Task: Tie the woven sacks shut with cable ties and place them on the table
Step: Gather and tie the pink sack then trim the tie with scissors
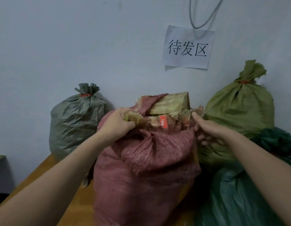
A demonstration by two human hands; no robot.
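We held the red sack (146, 160), upright on the counter (82, 211) with its mouth untied: our left grip (117, 124) clutched the bunched rim, our right grip (210, 132) pinched the opposite edge.

Wooden bench (48, 173), four woven sacks parked on it: the red sack (146, 168) is gripped right at the fingers (130, 123), a grey sack (74, 121) is set to their left, and an olive sack (239, 111) and a dark green sack (236, 196) to their right.

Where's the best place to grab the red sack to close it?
Probably its loose top rim, from both sides, where the left hand and right hand grip now. The red sack bulges full below and a box pokes out, so only that floppy edge can bunch.
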